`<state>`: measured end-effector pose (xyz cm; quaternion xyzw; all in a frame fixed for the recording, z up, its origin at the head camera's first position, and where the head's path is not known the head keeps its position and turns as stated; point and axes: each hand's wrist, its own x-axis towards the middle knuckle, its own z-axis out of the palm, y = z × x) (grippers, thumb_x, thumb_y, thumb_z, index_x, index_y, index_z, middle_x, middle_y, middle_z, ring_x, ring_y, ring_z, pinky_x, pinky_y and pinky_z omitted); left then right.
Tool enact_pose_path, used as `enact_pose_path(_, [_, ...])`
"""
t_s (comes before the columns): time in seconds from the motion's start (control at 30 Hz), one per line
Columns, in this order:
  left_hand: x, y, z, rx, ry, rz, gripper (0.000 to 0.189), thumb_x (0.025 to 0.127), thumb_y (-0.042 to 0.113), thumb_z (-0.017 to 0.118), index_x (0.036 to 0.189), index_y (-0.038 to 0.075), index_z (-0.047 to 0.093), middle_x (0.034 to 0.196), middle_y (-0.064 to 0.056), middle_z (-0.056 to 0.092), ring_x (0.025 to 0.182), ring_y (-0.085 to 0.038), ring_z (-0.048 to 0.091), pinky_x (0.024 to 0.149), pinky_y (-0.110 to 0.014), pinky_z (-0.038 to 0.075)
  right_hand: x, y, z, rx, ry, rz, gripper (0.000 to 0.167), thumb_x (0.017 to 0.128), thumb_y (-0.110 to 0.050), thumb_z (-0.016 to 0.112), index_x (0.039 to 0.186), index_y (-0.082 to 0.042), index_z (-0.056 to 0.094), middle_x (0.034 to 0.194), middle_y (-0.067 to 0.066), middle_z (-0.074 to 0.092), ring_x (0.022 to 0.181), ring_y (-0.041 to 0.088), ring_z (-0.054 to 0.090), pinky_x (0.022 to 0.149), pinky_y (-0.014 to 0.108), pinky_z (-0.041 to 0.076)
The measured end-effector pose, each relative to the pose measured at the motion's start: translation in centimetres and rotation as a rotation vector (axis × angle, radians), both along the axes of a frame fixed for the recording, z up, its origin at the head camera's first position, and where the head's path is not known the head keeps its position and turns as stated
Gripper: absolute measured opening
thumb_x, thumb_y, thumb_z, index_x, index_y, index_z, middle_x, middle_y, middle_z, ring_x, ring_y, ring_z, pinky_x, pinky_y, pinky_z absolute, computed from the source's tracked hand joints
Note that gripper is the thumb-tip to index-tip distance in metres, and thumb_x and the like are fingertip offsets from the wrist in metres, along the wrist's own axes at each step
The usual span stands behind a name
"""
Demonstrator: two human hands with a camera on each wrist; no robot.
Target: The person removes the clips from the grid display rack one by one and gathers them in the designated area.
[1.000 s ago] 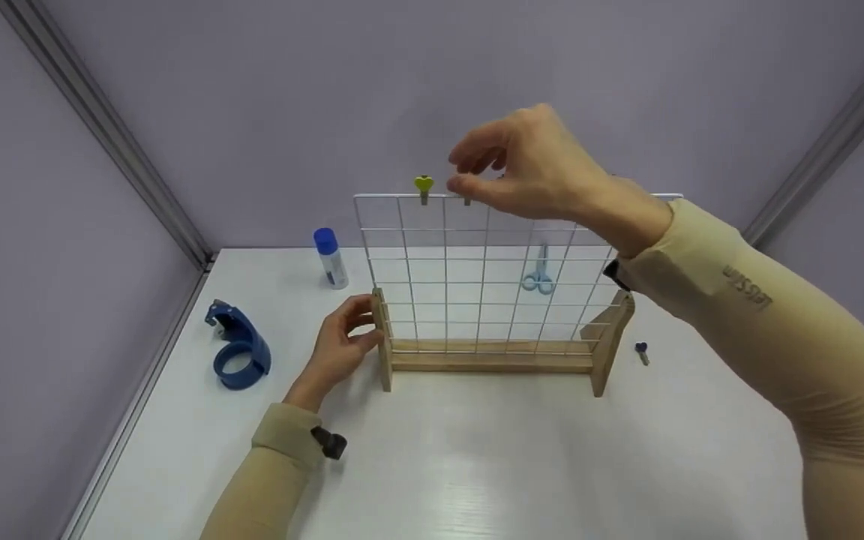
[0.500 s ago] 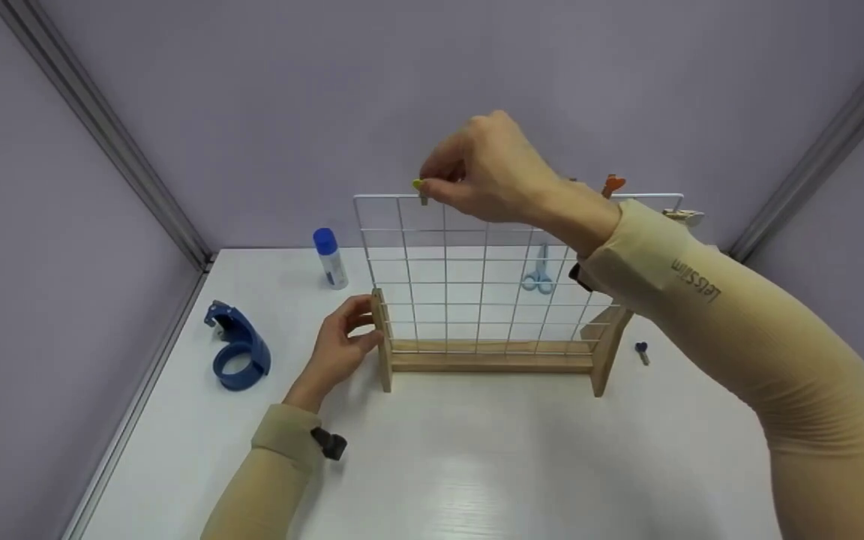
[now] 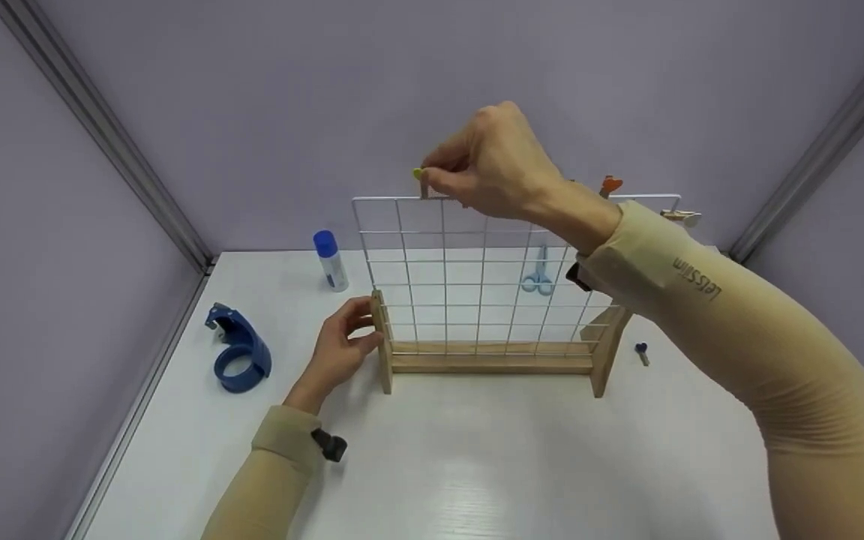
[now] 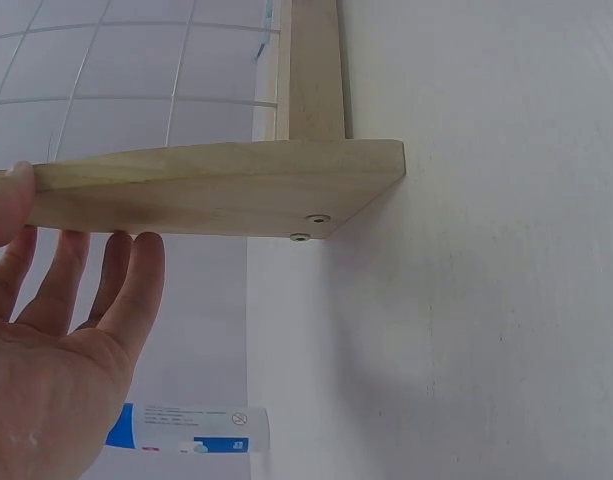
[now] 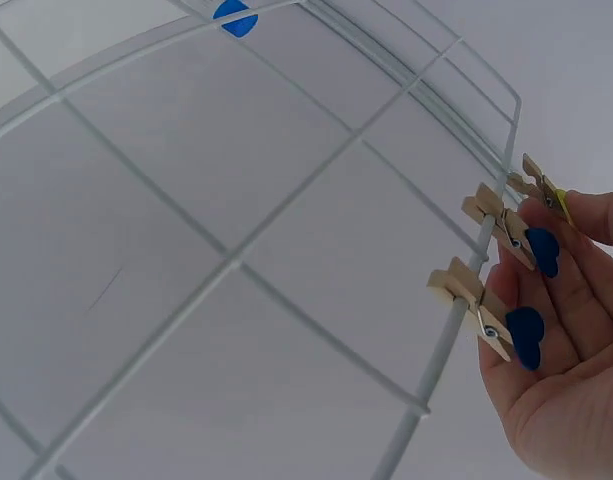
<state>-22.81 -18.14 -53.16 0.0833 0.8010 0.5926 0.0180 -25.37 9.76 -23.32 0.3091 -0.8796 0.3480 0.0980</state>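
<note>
My right hand [image 3: 503,161] pinches a wooden clothespin with a yellow heart [image 3: 418,172] at the top wire of a white wire grid [image 3: 445,261]. In the right wrist view this yellow clothespin [image 5: 542,190] is just beyond the wire. Two clothespins with blue hearts, a nearer one [image 5: 491,318] and a farther one [image 5: 516,230], clip that wire in front of the palm. My left hand [image 3: 340,349] holds the left wooden side [image 3: 382,341] of the grid's stand. In the left wrist view, thumb and fingertips touch this wooden panel [image 4: 216,185].
Orange-red heart clothespin [image 3: 610,185] and white heart clothespin [image 3: 683,217] sit at the grid's right. A blue tape dispenser [image 3: 241,352] and glue stick [image 3: 331,262] are left. Light-blue scissors [image 3: 538,279] lie behind the grid, a dark-blue heart clothespin [image 3: 642,352] right.
My right hand has moved left to the yellow heart clothespin, taken hold of it and raised it slightly from the top wire. The left hand has stayed on the stand.
</note>
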Motion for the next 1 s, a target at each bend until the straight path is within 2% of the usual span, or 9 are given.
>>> enact_pose_path(0.23, [-0.2,-0.2,0.0,0.007,0.004,0.003,0.059,0.100,-0.009,0.072,0.155,0.007,0.060,0.155,-0.018,0.066,0.144,-0.037,0.065,0.123,-0.055,0.058,-0.2,1.1,0.9,-0.027,0.017,-0.002,0.013,0.102,-0.015,0.079,0.104,-0.012,0.091,0.099,0.008,0.089,0.078,0.018,0.084,0.069,0.015,0.064])
enact_pose_path(0.53, [-0.1,-0.2,0.1,0.035,0.018,0.003,0.057,0.099,-0.010,0.073,0.152,0.006,0.062,0.152,-0.019,0.067,0.141,-0.037,0.065,0.118,-0.051,0.061,0.1,3.4,2.5,-0.056,0.041,-0.016,0.013,0.103,-0.016,0.079,0.107,-0.011,0.091,0.106,0.008,0.089,0.085,0.001,0.081,0.079,0.013,0.065])
enact_pose_path(0.73, [-0.2,-0.1,0.1,0.031,0.002,0.002,0.057,0.099,-0.010,0.072,0.153,0.008,0.062,0.152,-0.018,0.066,0.142,-0.036,0.065,0.119,-0.051,0.061,0.6,5.9,3.5,-0.101,0.053,-0.004,0.013,0.102,-0.013,0.080,0.106,-0.005,0.089,0.107,0.013,0.088,0.083,-0.010,0.078,0.082,0.012,0.065])
enact_pose_path(1.0, [-0.2,0.0,0.1,0.025,0.010,0.009,0.056,0.099,-0.010,0.071,0.152,0.008,0.062,0.153,-0.018,0.066,0.142,-0.037,0.065,0.119,-0.051,0.061,1.2,10.0,3.7,-0.108,0.119,-0.029,0.013,0.102,-0.011,0.080,0.105,-0.002,0.089,0.104,0.011,0.088,0.085,-0.012,0.078,0.080,0.008,0.062])
